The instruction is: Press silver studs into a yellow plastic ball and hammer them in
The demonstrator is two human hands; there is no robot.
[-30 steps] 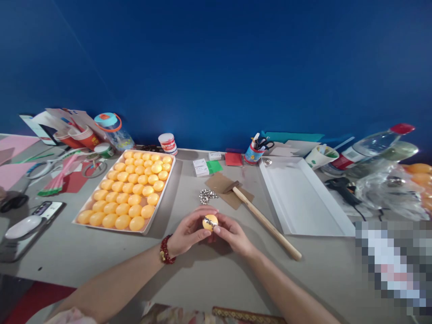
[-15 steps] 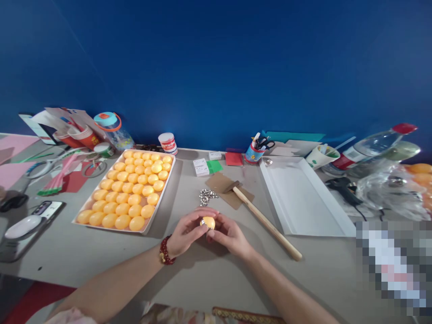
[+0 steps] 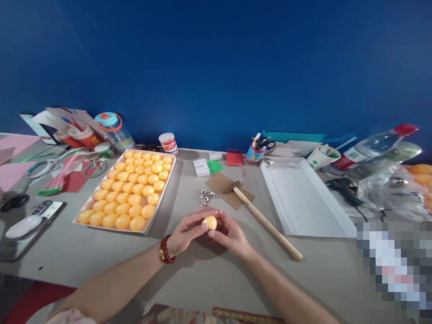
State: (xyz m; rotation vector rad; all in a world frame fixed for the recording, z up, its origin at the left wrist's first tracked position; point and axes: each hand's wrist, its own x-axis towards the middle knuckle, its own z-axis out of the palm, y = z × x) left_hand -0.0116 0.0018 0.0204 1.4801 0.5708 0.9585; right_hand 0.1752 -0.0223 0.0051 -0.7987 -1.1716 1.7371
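Observation:
Between the fingers of both hands is an orange table tennis ball [image 3: 211,223], with a small shiny silver piece [image 3: 204,222] against its left side. My left hand [image 3: 189,229] curls over it, thumb at the lower left by the silver piece. My right hand [image 3: 231,234] closes round the ball from the right, its thumb under the ball; the other fingertips are partly hidden. Just beyond the hands lies a small heap of shiny silver pieces [image 3: 206,196], too small to name. A wooden-handled hammer [image 3: 268,224] rests to the right, its head on brown card [image 3: 218,181].
A shallow white box [image 3: 150,221] of orange balls stands at left. At right is a white tray [image 3: 303,198] with a silver piece at its far corner. Behind are small white boxes [image 3: 201,168] and a pen cup [image 3: 254,154]. A glue gun [image 3: 344,191] and bottle [image 3: 374,148] lie far right.
The ball has turned slightly in my fingers and shifted a little to the right; the silver piece now shows more on its left edge. Both hands keep their hold.

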